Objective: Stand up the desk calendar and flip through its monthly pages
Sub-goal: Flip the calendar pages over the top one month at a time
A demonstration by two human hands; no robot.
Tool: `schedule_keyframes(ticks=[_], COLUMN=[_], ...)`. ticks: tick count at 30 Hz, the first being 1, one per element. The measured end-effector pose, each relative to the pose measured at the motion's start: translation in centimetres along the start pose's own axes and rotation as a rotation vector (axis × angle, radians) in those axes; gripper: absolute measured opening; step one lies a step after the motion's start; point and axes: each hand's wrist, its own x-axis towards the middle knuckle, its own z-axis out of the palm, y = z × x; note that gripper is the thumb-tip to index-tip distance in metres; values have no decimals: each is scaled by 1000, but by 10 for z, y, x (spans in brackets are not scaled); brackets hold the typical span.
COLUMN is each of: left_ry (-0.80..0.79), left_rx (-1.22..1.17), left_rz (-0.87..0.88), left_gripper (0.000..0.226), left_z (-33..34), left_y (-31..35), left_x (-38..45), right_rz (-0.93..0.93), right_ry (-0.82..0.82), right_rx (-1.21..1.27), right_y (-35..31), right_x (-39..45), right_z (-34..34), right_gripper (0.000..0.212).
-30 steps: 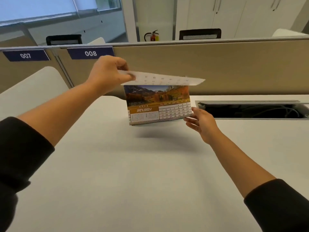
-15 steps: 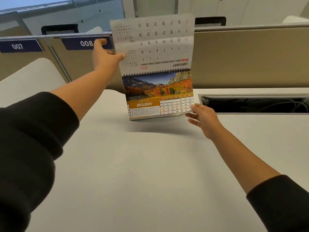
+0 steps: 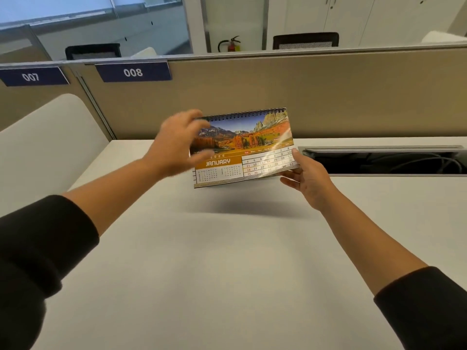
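Observation:
A spiral-bound desk calendar (image 3: 242, 147) hangs in the air above the white desk (image 3: 227, 248), tilted toward me. Its front page shows an autumn mountain photo and the word JANUARY. My right hand (image 3: 305, 179) grips its lower right corner. My left hand (image 3: 177, 142) is at the calendar's left edge, blurred, with its fingers spread over the upper left corner. Whether those fingers pinch the calendar I cannot tell. The flipped cover page is out of sight behind the calendar.
A beige partition (image 3: 328, 97) with plates 007 and 008 runs behind the desk. An open cable tray slot (image 3: 384, 160) with wires sits in the desk at the right. A pale rounded panel (image 3: 50, 137) stands at the left.
The white cover page that my left hand held upright has gone over the spiral and out of sight. My left hand has dropped to the calendar's left edge. My right hand keeps its grip.

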Motion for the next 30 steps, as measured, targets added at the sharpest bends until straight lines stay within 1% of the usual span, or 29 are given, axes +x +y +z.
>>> schedule_keyframes(ticks=[2,3,5,6,8,11,13,15,17,19,20,21,23,25,26,30], left_ry=[-157,-226,-302,-309,-284,-163,-68,8,87,174,210,249,342,416,438,483], left_rx=[186,241,273,267,265,280,246,211,173,115,64,-5,-185,-413,-489,-547], left_rz=[205,253,273,266,247,216,188,189,211,210,161,75,-113,-260,-338,-598], left_gripper=[78,87,100,102,100,87,75,57,35,19,16,18,27,32,31,23], left_z=[9,13,20,21,21,18,14,8,1,-8,-11,-15,-21,-24,-25,-18], left_y=[-1,-3,-12,-17,-24,-27,-27,-27,-26,-25,-25,-23,-20,-17,-17,-25], left_x=[-17,-24,-36,-40,-45,-45,-42,-37,-29,-20,-14,-8,6,21,29,57], right_rz=[-11,-18,-30,-35,-39,-41,-55,-85,-111,-113,-108,-98,-73,-48,-32,40], right_ry=[-6,-4,2,6,17,48,59,40,9,-13,-17,-13,24,85,115,184], right_rx=[10,1,-27,-36,-44,-34,-21,-1,68,161,200,236,280,257,226,108], right_y=[-1,-2,-4,-4,-6,-11,-15,-19,-22,-25,-25,-25,-21,-13,-8,6], right_x=[-1,-1,-3,-3,-5,-7,-8,-9,-10,-10,-9,-7,-4,-2,-1,6], right_z=[1,1,2,2,1,2,3,4,4,3,1,0,-4,-4,-4,-2], right_gripper=[17,17,26,29,32,34,32,27,23,36,44,52,60,61,59,50])
